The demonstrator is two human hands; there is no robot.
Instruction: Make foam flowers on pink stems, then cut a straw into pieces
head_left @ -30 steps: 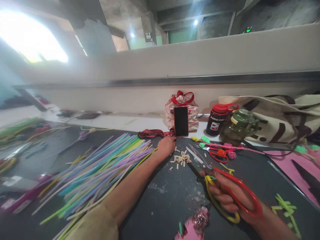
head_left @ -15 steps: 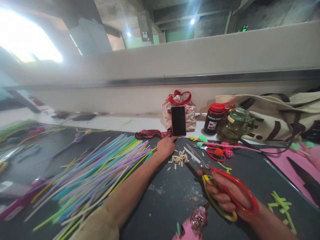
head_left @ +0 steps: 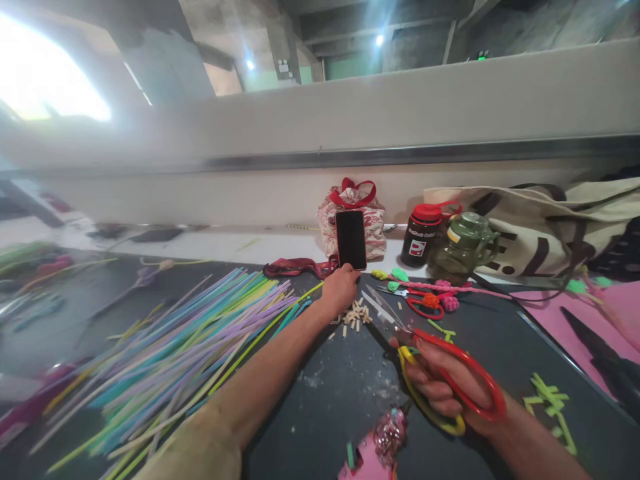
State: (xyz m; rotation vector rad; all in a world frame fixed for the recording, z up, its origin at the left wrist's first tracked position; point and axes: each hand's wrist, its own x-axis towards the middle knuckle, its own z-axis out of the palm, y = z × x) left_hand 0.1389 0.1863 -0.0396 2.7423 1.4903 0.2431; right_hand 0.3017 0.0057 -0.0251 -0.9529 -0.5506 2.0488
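Observation:
My left hand (head_left: pixel 341 291) is stretched forward to the bottom edge of an upright black phone (head_left: pixel 351 239). Its fingers are curled together; whatever they hold, if anything, is hidden, and I cannot tell whether they touch the phone. Just below this hand lies a heap of short beige cut pieces (head_left: pixel 357 316). My right hand (head_left: pixel 435 377) grips scissors (head_left: pixel 483 383) with a red and a yellow handle loop. The scissor blades are parted and point toward the heap.
Long pastel fuzzy stems (head_left: pixel 200 360) cover the left side. At the back stand a patterned bag (head_left: pixel 375 233), a black bottle (head_left: pixel 420 243) and a green jug (head_left: pixel 457 250). Red-handled scissors (head_left: pixel 425 307), green cuttings (head_left: pixel 550 400) and a pink glittery item (head_left: pixel 385 437) lie around my right hand.
My left hand has shifted right, to in front of the phone's lower edge. The scissors stay parted in my right hand. The whole view has moved slightly.

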